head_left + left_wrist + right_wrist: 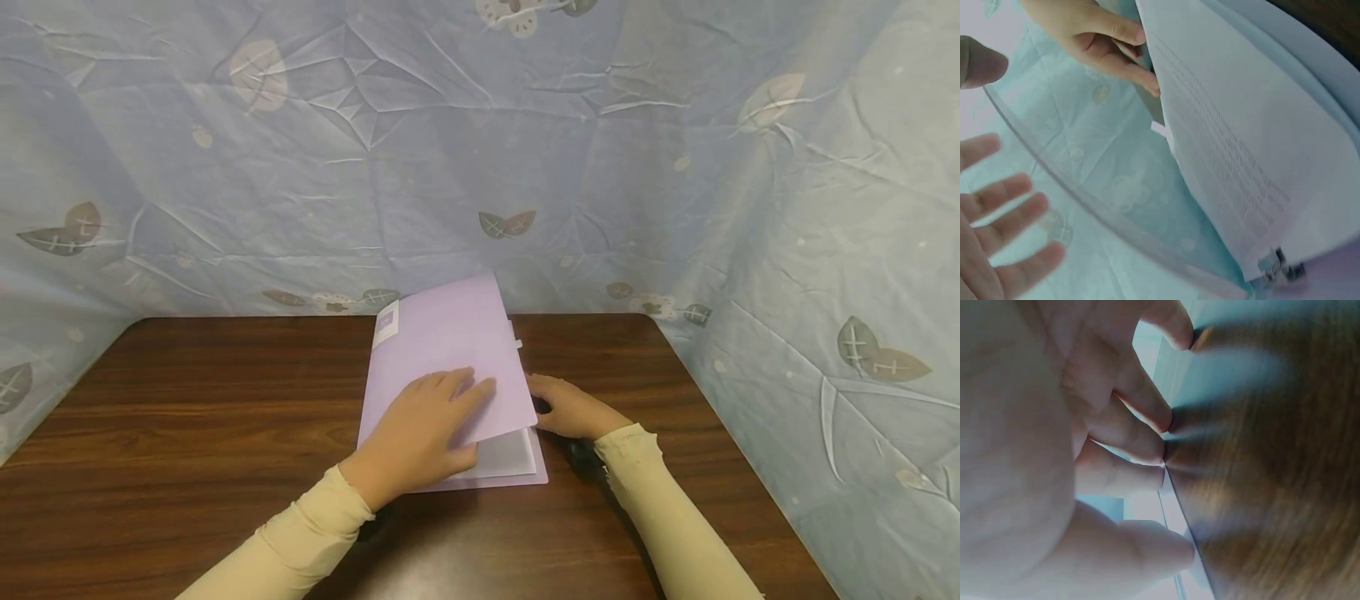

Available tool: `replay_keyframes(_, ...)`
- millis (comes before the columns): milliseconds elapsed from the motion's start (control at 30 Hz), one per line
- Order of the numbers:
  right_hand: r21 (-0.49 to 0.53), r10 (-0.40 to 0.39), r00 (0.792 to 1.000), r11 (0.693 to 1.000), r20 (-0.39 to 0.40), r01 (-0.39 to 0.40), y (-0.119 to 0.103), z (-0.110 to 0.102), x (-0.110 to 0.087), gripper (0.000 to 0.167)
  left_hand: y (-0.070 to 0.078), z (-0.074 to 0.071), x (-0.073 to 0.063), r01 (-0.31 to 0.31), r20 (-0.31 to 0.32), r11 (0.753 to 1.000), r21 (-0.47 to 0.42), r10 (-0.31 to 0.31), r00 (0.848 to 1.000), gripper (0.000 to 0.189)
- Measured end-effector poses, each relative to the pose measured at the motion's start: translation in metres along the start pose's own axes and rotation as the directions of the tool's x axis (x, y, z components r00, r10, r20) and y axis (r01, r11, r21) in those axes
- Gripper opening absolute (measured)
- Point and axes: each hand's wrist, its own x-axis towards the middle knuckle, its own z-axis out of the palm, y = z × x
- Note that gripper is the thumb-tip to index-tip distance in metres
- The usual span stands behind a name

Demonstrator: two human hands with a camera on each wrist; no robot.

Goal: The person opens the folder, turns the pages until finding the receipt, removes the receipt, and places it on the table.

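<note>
A lilac folder [442, 342] lies on the table, its front cover raised at the right side. My left hand [420, 433] rests on that cover with fingers spread, the thumb at its lower edge. Beneath the cover are white sheets [508, 457], printed with lines of text in the left wrist view, and a metal clip [1279, 265] near their edge. At the folder's right edge is my right hand [573, 410]. Its extended fingertips [1154, 447] touch the edge beside the tabletop, the thumb lying along the folder's rim.
The dark wood table [187, 433] extends around the folder. Behind and to the right hangs a wrinkled pale-blue curtain [637, 167] with leaf prints. A small white tab [518, 343] sticks out from the folder's right side. Dark straps [583, 460] show at the wrists.
</note>
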Motion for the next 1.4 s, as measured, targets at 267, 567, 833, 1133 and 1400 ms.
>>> replay_keyframes(267,-0.035,-0.016,1.000,0.999,0.010,0.017,0.001,0.001,-0.002,0.058,-0.011,-0.013,-0.006,-0.326,-0.093,0.945,0.025,0.327,0.941,0.074)
replay_keyframes(567,-0.029,0.018,1.000,0.999,0.018,-0.018,0.000,0.004,-0.002,0.062,-0.017,-0.027,-0.025,-0.498,-0.150,0.848,0.180,0.524,0.839,0.070)
replay_keyframes(833,-0.067,0.038,0.999,0.997,0.018,-0.037,0.002,0.004,-0.001,0.063,-0.033,-0.039,-0.038,-0.533,-0.226,0.769,0.354,0.623,0.749,0.038)
replay_keyframes(1133,-0.073,0.058,0.998,0.996,0.031,-0.055,0.001,0.002,-0.001,0.062,-0.054,-0.060,-0.054,-0.479,-0.269,0.765,0.430,0.615,0.741,0.040)
replay_keyframes(1400,-0.084,0.042,0.998,0.996,0.039,-0.039,0.002,0.002,0.001,0.063,-0.046,-0.061,-0.082,-0.064,-0.289,0.925,0.374,0.181,0.940,0.030)
